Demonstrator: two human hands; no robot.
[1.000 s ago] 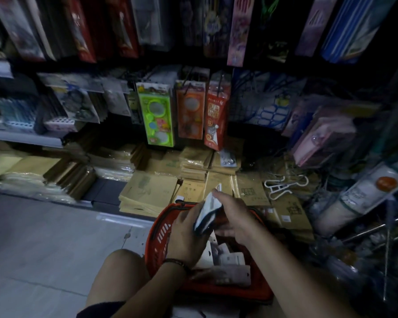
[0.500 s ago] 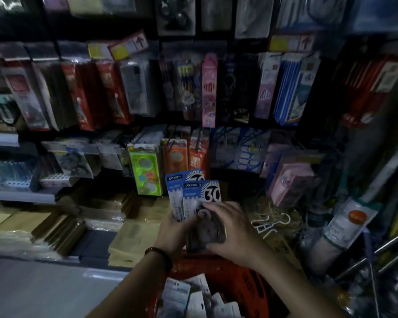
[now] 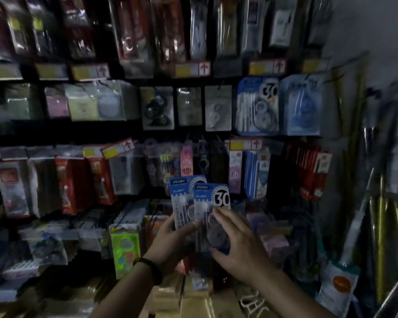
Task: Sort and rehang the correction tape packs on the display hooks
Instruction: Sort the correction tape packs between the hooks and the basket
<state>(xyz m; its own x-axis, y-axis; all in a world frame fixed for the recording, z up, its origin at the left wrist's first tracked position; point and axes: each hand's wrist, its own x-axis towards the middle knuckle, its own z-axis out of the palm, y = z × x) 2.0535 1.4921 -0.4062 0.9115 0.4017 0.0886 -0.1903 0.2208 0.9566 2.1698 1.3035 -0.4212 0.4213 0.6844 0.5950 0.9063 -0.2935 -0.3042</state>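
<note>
Two blue correction tape packs (image 3: 207,198) marked "30" stand upright and fanned in front of the display, at lower centre. My left hand (image 3: 170,244) grips them from the left along their lower half. My right hand (image 3: 234,244) lies over the lower right of the front pack, fingers spread on it. The same blue "30" packs hang on a hook (image 3: 257,106) higher up to the right, next to a lighter blue hanging pack (image 3: 301,106).
Dense rows of hanging stationery packs fill the wall. Yellow price tags with red arrows (image 3: 245,144) sit on the hook rails. A green pack (image 3: 125,246) hangs at lower left. Stacked brown envelopes (image 3: 193,301) lie below, and long rolls (image 3: 381,237) lean at the right.
My view has swung up from the red basket to the hook wall. Both hands have lifted the blue packs out of the basket and raised them in front of the display.
</note>
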